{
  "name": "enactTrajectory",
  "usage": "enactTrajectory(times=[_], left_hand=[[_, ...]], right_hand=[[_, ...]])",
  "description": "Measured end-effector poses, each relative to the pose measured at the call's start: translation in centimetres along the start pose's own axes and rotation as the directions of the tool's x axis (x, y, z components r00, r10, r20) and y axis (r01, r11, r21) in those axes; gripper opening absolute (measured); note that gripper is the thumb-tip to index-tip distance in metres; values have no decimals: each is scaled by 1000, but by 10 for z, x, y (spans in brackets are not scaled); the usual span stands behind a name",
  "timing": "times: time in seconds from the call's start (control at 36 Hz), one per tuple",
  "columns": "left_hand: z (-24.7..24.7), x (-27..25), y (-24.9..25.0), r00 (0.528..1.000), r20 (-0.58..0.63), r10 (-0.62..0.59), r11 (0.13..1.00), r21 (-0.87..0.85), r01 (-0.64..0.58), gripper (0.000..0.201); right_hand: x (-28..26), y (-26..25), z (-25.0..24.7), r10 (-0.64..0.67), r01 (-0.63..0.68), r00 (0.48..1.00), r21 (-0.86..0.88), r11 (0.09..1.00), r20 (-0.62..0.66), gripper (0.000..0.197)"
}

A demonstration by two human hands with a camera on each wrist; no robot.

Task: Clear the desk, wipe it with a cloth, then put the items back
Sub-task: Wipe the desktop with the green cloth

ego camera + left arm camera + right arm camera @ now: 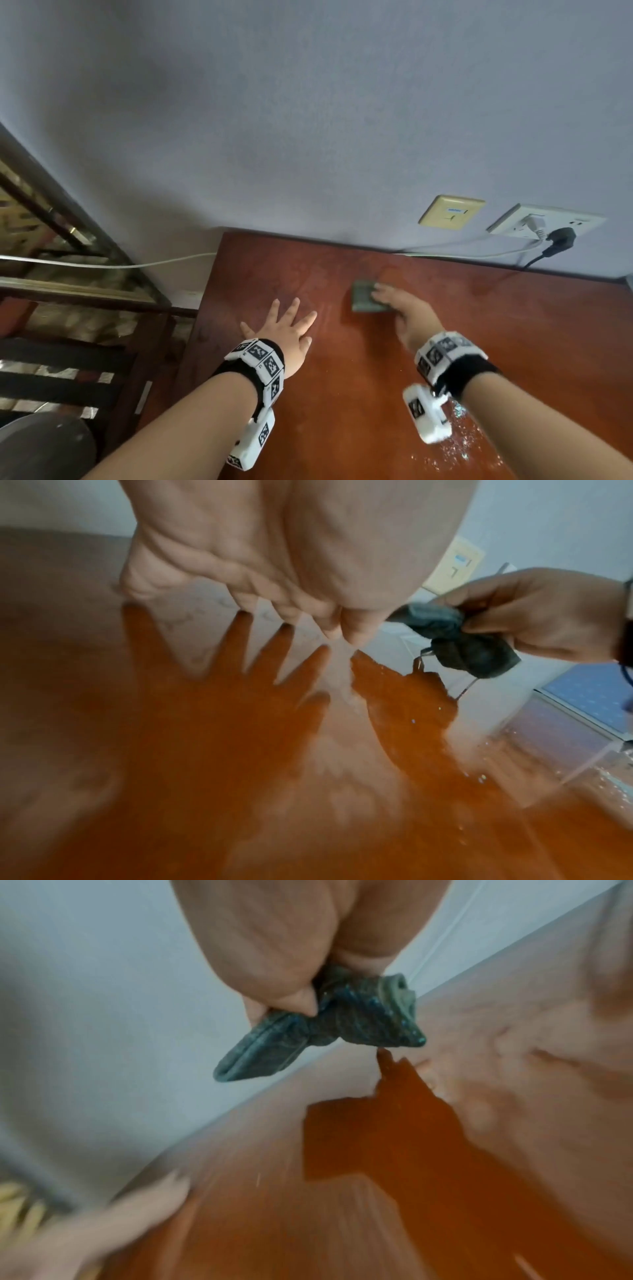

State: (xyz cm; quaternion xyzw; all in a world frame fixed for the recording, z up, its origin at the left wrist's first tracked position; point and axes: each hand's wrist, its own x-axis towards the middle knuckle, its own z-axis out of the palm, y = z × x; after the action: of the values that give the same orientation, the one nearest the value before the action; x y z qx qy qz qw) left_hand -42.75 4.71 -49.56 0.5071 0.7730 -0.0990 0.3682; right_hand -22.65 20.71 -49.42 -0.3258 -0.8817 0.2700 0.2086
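Gripping the bunched cloth above the desk, right hand; left hand beside it, fingers spread.

Your reddish-brown wooden desk carries little: glittering specks scattered just under your right wrist, and the edge of a pale item at the far corner, well to the right of your right hand.
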Motion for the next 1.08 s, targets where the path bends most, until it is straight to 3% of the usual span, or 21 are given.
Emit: enactTrajectory(times=[0.08,0.14,0.25,0.33,0.42,0.53,0.69,0.78,0.86,0.94,1.03,1.08], left_hand=[[6,2,1,1000,20,2,1000,11,-2,53],[7,4,0,1000,19,5,1000,17,-5,53],[4,6,-1,1000,32,1,999,-37,1,51],[3,6,0,999,40,-1,999,-46,3,51],[4,6,-1,999,48,-7,1000,-27,9,52],[9,7,-2,1000,18,-10,1000,-24,11,55],[9,5,-3,999,-39,-21,996,-83,17,60],[8,2,-3,999,-43,-14,1000,-21,13,57],[10,-3,-4,997,-71,-6,1000,18,7,55],[14,-12,-5,995,-96,-26,999,-25,23,56],[19,-23,-4,992,-127,-28,999,-20,25,56],[21,-30,-5,989,-148,-11,1000,2,11,55]], right_hand=[[32,10,-7,388,-389,920,8,921,-50,54],[49,14,-8,521,-522,853,-45,852,-26,60],[72,25,15,624,-561,746,-286,777,234,68],[82,26,31,656,-529,709,-419,738,259,73],[78,24,35,578,-428,748,-429,795,326,68],[45,12,36,325,-160,821,-357,920,469,64],[-32,-17,40,82,68,791,-220,973,607,61],[-72,-39,45,-10,150,752,-156,976,659,65],[-103,-56,50,-60,182,729,-109,977,682,74],[-124,-62,53,-118,198,724,-41,979,680,69],[-124,-62,45,-148,198,713,5,980,686,59],[-111,-70,33,-147,187,735,11,982,662,60]])
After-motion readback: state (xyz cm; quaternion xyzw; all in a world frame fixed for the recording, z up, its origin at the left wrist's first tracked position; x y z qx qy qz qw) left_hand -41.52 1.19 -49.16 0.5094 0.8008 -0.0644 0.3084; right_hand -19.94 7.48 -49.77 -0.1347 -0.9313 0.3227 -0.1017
